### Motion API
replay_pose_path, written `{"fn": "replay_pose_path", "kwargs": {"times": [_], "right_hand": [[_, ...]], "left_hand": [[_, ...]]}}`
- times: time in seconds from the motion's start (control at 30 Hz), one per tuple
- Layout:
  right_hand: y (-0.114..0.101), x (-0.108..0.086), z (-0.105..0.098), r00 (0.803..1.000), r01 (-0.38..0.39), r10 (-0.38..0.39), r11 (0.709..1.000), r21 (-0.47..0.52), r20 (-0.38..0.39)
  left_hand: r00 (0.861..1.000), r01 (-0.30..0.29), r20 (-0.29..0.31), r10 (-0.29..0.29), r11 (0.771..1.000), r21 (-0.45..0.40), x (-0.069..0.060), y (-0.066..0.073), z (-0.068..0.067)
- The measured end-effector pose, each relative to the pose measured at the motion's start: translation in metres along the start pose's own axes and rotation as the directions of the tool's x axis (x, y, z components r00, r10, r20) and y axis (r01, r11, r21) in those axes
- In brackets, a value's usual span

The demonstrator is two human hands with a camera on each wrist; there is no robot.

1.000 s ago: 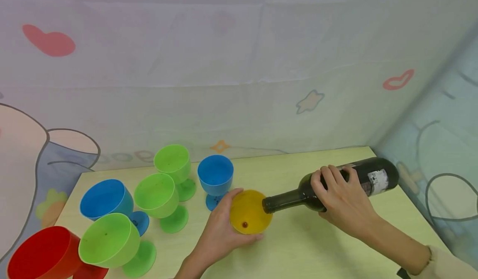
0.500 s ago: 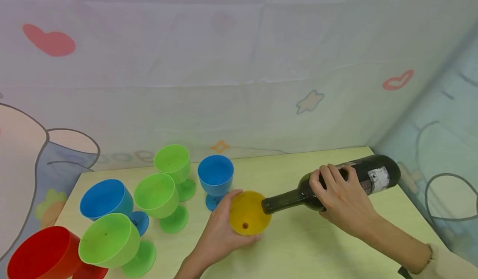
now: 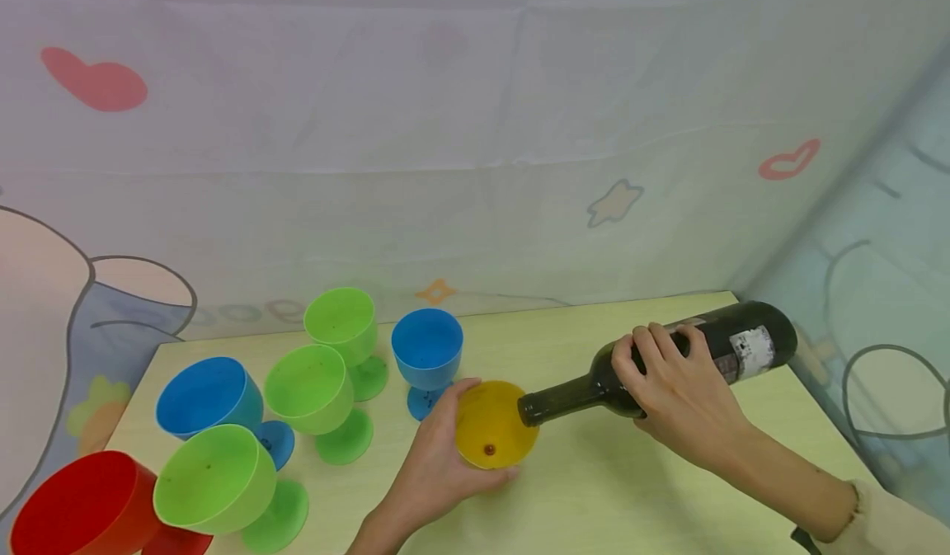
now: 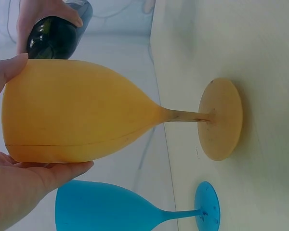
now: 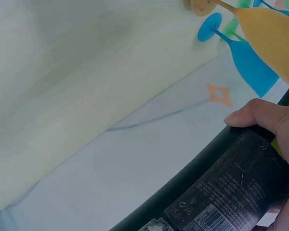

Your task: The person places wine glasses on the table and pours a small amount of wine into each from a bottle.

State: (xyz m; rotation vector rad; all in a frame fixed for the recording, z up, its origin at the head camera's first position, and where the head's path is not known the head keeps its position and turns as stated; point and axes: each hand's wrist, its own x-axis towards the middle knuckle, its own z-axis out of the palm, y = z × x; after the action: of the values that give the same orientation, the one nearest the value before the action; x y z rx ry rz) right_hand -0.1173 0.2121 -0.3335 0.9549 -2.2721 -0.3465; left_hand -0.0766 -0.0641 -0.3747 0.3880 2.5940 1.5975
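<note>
My left hand (image 3: 434,468) holds the bowl of a yellow goblet (image 3: 486,415) from its left side, thumb and fingers curved around it. In the left wrist view the goblet's stem and round foot (image 4: 222,119) show; the foot is at the tabletop. A small dark reddish-brown spot (image 3: 489,449) lies at the bottom inside the bowl. My right hand (image 3: 679,398) grips a dark glass wine bottle (image 3: 742,340) around its body. The bottle tilts down to the left, its mouth (image 3: 529,411) over the goblet's right rim. A printed back label (image 5: 231,187) shows in the right wrist view.
Just behind the yellow goblet stands a blue goblet (image 3: 427,349). To the left are several green goblets (image 3: 309,390), another blue goblet (image 3: 211,398) and a red one (image 3: 85,505). The pale tabletop (image 3: 594,489) ends at a patterned cloth backdrop (image 3: 475,167).
Both hands keep their grips. The bottle's base has risen a little and its mouth has shifted slightly left. The yellow goblet has barely moved.
</note>
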Motion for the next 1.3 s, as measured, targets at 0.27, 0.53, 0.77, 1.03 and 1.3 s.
{"fn": "replay_pose_path", "kwargs": {"times": [0.27, 0.53, 0.77, 1.03, 1.3], "right_hand": [[0.0014, 0.0009, -0.0019, 1.0, 0.009, -0.009, 1.0, -0.008, 0.006], [0.0026, 0.0013, -0.0032, 1.0, 0.015, -0.015, 1.0, -0.016, 0.004], [0.0025, 0.0015, -0.004, 1.0, 0.018, -0.018, 1.0, -0.016, 0.011], [0.0027, 0.0007, -0.004, 1.0, 0.018, -0.018, 1.0, -0.01, 0.016], [0.0038, -0.0005, -0.0033, 1.0, 0.017, -0.017, 1.0, -0.008, 0.02]], "left_hand": [[1.0, -0.005, 0.002, 0.005, 1.0, -0.001, 0.0001, 0.0004, 0.0011], [1.0, -0.006, 0.009, 0.006, 1.0, -0.008, 0.0007, 0.0001, 0.0021], [1.0, -0.027, 0.003, 0.027, 0.999, -0.019, 0.0006, -0.0012, 0.0025], [0.999, -0.044, 0.003, 0.044, 0.998, -0.033, 0.0004, -0.0016, 0.0028], [0.998, -0.059, -0.002, 0.058, 0.998, -0.024, 0.0002, -0.0021, 0.0035]]}}
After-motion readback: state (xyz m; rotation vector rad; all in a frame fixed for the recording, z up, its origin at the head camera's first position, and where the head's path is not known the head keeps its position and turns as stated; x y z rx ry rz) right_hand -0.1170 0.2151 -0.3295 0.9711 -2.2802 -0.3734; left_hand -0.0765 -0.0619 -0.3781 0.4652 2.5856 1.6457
